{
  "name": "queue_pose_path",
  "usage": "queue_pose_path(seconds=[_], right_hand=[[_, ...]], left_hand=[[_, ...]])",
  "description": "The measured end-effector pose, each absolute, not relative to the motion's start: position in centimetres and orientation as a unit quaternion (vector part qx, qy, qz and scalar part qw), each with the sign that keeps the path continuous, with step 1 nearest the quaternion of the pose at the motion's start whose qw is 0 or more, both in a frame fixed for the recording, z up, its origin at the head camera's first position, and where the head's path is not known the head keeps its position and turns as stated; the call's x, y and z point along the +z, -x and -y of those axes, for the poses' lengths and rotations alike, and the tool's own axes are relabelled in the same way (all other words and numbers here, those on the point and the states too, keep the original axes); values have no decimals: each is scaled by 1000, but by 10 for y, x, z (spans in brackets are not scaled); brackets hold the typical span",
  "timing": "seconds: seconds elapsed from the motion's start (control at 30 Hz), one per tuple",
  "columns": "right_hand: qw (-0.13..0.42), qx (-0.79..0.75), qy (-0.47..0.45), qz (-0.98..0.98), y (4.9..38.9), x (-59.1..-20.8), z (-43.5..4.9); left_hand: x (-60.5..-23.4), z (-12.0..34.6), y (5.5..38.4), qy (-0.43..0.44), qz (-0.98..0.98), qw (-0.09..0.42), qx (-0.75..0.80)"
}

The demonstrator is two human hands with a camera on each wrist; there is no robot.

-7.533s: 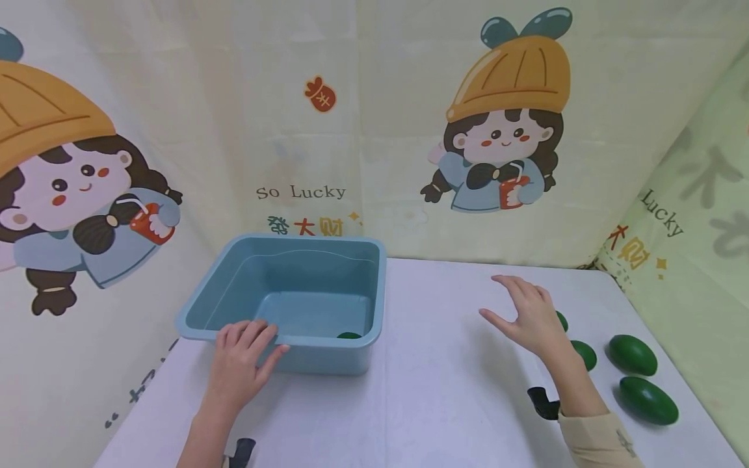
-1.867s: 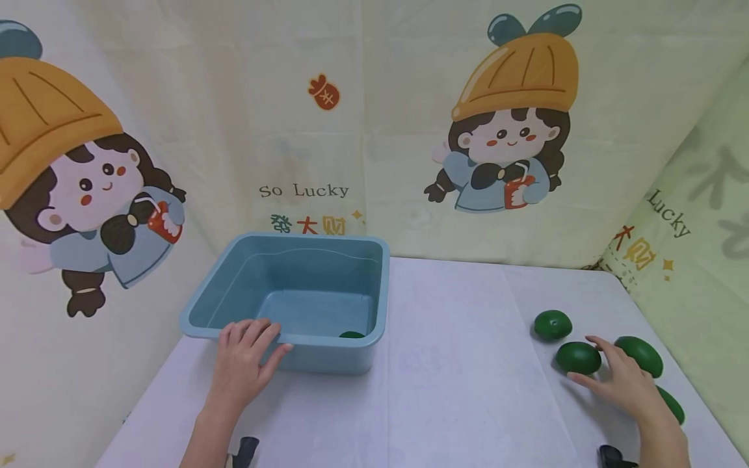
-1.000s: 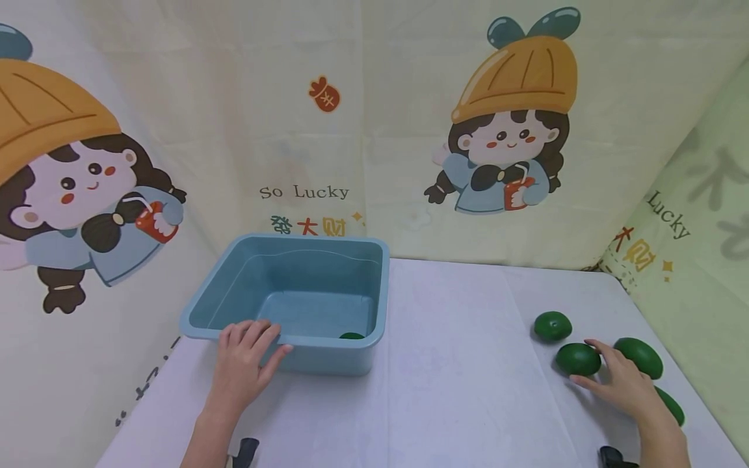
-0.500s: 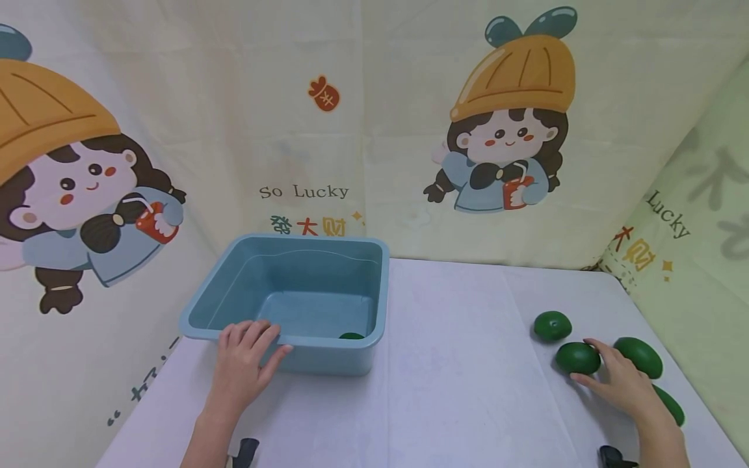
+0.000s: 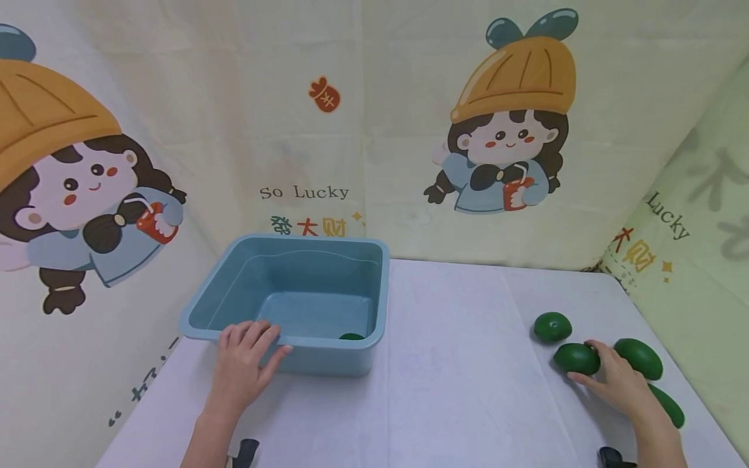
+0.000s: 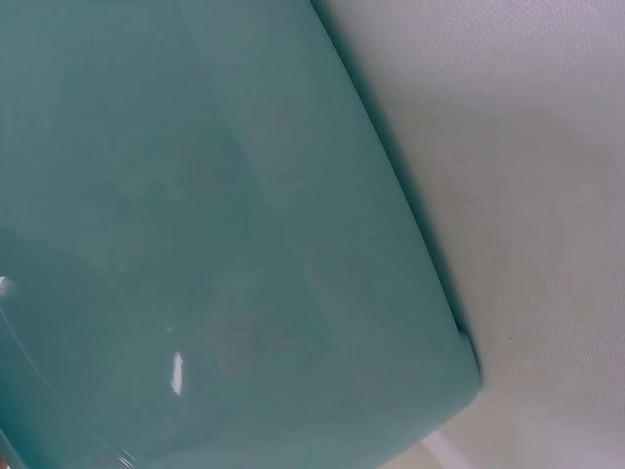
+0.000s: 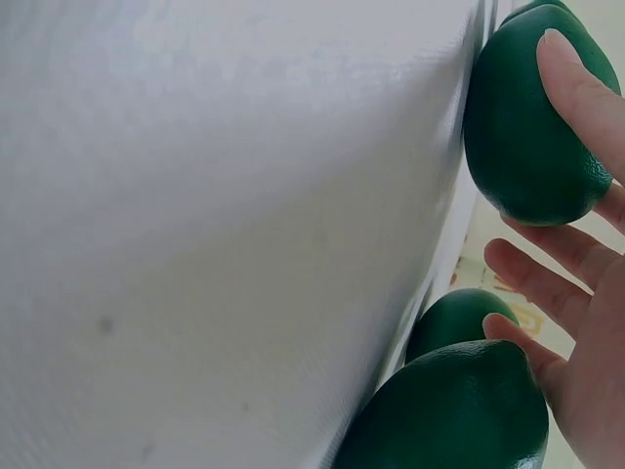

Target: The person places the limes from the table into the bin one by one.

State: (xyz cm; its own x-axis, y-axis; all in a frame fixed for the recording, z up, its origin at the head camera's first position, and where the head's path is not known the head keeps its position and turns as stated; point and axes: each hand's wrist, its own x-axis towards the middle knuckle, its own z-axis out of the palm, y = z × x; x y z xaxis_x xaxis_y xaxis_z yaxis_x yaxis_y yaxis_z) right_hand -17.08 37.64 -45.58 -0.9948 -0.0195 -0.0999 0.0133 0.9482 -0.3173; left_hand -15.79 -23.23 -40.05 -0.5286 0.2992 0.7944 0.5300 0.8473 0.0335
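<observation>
On the left of the table, a blue plastic basin (image 5: 292, 357) has its front rim held by my left hand (image 5: 242, 364), fingers over the edge and thumb outside. One green fruit (image 5: 352, 337) shows partly inside it. At the right, my right hand (image 5: 623, 383) holds a dark green oval fruit (image 5: 576, 359) between thumb and fingers; the right wrist view shows the thumb lying along this fruit (image 7: 527, 127). Another fruit (image 5: 552, 326) lies just behind. Two more, a rear fruit (image 5: 639, 358) and a partly covered front fruit (image 5: 668, 406), lie beside the hand.
A white cloth covers the table (image 5: 450, 364). Behind it hangs a cream curtain (image 5: 392, 130) with cartoon prints, and a side curtain (image 5: 702, 214) closes off the right edge. The left wrist view shows mostly the basin wall (image 6: 244, 195).
Since the oldest frame, my right hand has come from above mid-table rightward and down to the green fruit. Over the last second it barely shifts. My left hand stays on the basin rim.
</observation>
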Motion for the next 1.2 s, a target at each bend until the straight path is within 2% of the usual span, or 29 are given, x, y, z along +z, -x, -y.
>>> queue_pose_path(seconds=[0.23,0.63,1.2], right_hand=[[58,-159,-5,-986,172,-453,-376],[38,-157,-3,-987,172,-456,-374],[12,-159,-6,-987,170,-454,-374]], left_hand=[[-401,234,158,235,872,409,-130],[-401,236,159,232,877,399,-135],[-402,235,159,237,873,405,-130]])
